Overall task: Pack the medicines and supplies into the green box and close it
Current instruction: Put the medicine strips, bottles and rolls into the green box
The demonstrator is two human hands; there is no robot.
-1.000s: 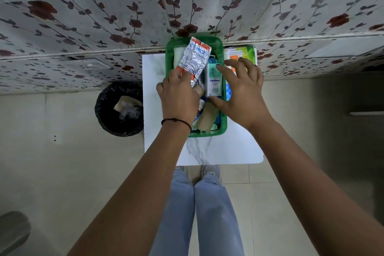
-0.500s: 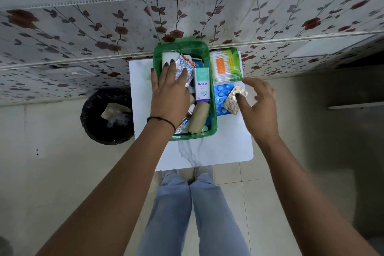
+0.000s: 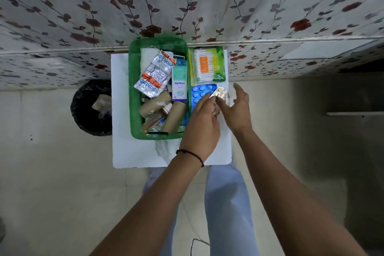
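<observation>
Against the flowered wall stands our white desk (image 3: 133, 151), and on its left part sits the green box (image 3: 134, 89), lidless and nearly full — foil strips, a white Optibex carton (image 3: 179, 87) and brown bandage rolls (image 3: 166, 110) heaped inside. Just beside it on the right lie a cotton-bud pack (image 3: 209, 64) and, nearer us, a blue blister sheet (image 3: 200, 92) with a small silvery blister strip (image 3: 220, 93) resting on it. Our left hand (image 3: 202, 129) reaches across, its fingers (image 3: 204, 98) narrowed at the strip's edge; whether they grip it we cannot tell. Our right hand (image 3: 236, 110) hovers close by, fingers spread wide and empty. We judge the strip — thin, slick, light — could slide from a shallow pinch, or the heap could keep a lid from seating.
</observation>
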